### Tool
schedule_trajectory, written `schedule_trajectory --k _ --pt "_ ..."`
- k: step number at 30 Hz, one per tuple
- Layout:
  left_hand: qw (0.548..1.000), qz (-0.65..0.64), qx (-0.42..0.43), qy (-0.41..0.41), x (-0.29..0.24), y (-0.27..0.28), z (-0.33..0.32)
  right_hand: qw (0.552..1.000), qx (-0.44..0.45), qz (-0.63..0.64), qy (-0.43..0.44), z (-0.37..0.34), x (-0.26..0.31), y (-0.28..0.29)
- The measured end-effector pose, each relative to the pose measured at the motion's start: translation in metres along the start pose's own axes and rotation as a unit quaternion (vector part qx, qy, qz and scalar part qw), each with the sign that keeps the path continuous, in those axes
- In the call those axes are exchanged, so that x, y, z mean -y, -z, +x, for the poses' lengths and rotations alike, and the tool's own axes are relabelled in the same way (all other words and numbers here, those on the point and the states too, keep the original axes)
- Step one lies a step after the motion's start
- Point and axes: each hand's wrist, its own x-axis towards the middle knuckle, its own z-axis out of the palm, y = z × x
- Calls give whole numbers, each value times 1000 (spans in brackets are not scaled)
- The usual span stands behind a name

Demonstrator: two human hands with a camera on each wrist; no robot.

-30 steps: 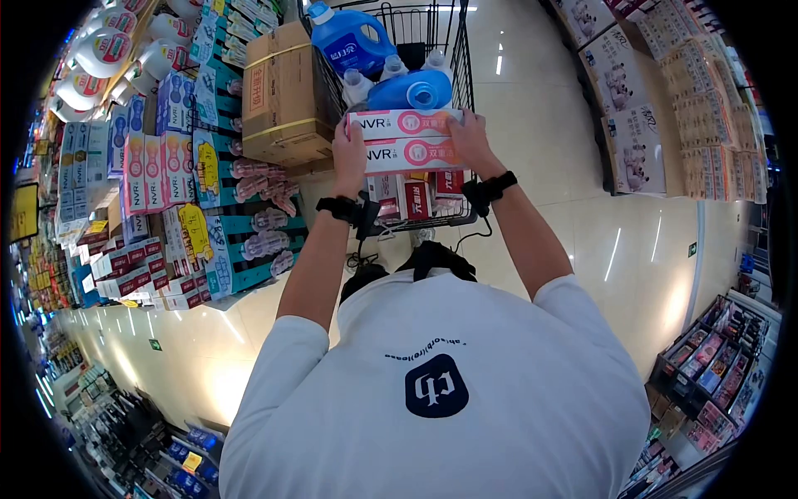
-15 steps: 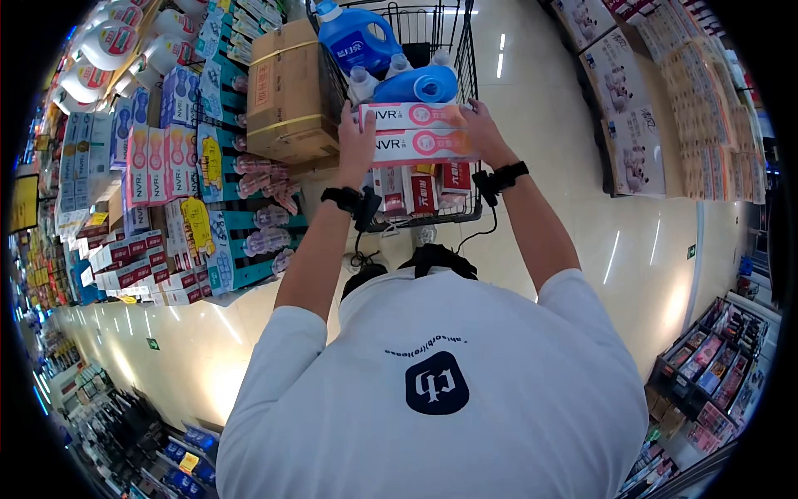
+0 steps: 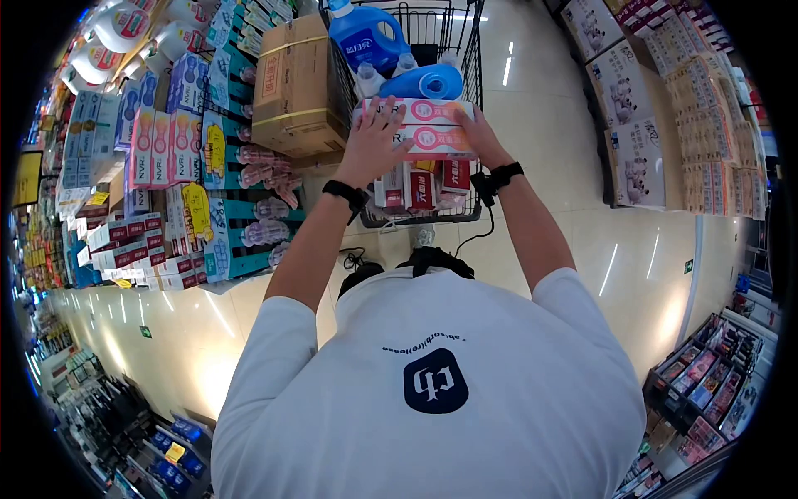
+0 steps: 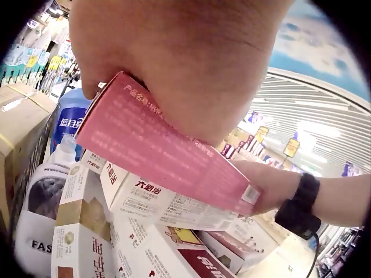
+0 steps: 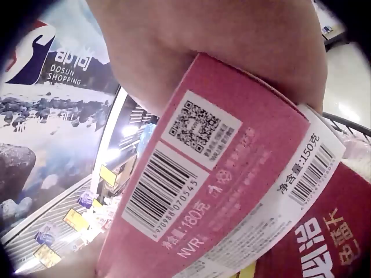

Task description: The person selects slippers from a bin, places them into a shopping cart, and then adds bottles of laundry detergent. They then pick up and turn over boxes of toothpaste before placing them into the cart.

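Note:
Two pink-and-white NVR toothpaste boxes (image 3: pixel 434 141) lie one against the other over the near end of a shopping cart (image 3: pixel 477 62). My left hand (image 3: pixel 374 148) rests flat on their left part with its fingers spread, covering some of the lettering. At the other end, my right hand (image 3: pixel 484 138) grips the boxes by their right edge. In the right wrist view a pink box side (image 5: pixel 232 150) with a barcode faces the camera. Beneath, red-and-white toothpaste boxes (image 3: pixel 419 188) fill the near part of the cart.
A blue detergent bottle (image 3: pixel 366 38) stands in the cart, and another blue bottle (image 3: pixel 420 83) lies on its side. Left of the cart is a strapped cardboard carton (image 3: pixel 293 91) beside shelves of toothpaste (image 3: pixel 154 150). Stacked cartons (image 3: pixel 636 150) line the right.
My left hand has moved from the boxes' left end to the right, onto their faces, fingers spread. The right hand stays at the right end. The cart has shifted slightly right in view.

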Motion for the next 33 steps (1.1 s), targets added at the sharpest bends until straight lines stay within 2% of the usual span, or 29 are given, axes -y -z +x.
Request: schedule_trajectory --k 4,7,9,12,13,14,15,17,19,20,21,22,23,25,27,29,33 --pt "999 20 -29 -14 0 6 -3 998 -29 -31 -39 -2 4 2" --pt "999 10 -42 -15 2 19 -9 999 -16 6 -28 -2 2 4" --pt "999 3 -38 -5 3 26 -16 996 -28 47 -75 -9 11 5" --pt "999 -15 -41 -8 11 33 -34 994 -19 95 -59 -29 33 -4" --pt "997 -45 -63 -4 15 35 -41 994 -14 94 -57 -17 9 5" --pt "994 -73 -86 3 18 36 -49 999 13 31 32 6 -40 27" --pt "994 -62 -91 16 21 35 -59 998 15 5 53 22 -62 36" --pt "992 -63 -111 23 42 34 -94 997 -66 -16 48 32 -76 48" --pt "991 -37 -105 70 60 33 -142 985 -157 -9 72 47 -77 53" --pt "991 -5 -97 89 72 33 -170 933 -237 -220 158 11 -22 28" --pt "991 20 -86 103 80 29 -194 919 -227 -241 215 -9 10 13" --pt "985 -26 -74 152 89 25 -222 899 -224 -263 268 -23 33 1" --pt "976 -76 -61 195 97 21 -251 900 -217 -260 274 -34 52 -14" --pt "947 -61 -25 313 111 3 -309 863 -203 -338 316 -55 86 -51" --pt "940 -93 -75 319 145 -39 -376 853 -200 -335 348 -74 106 -97" --pt "897 -113 -5 427 133 -8 -402 857 -153 -315 379 -83 115 -138" --pt "864 -165 -10 475 162 -9 -460 858 -59 -306 408 -84 103 -230"
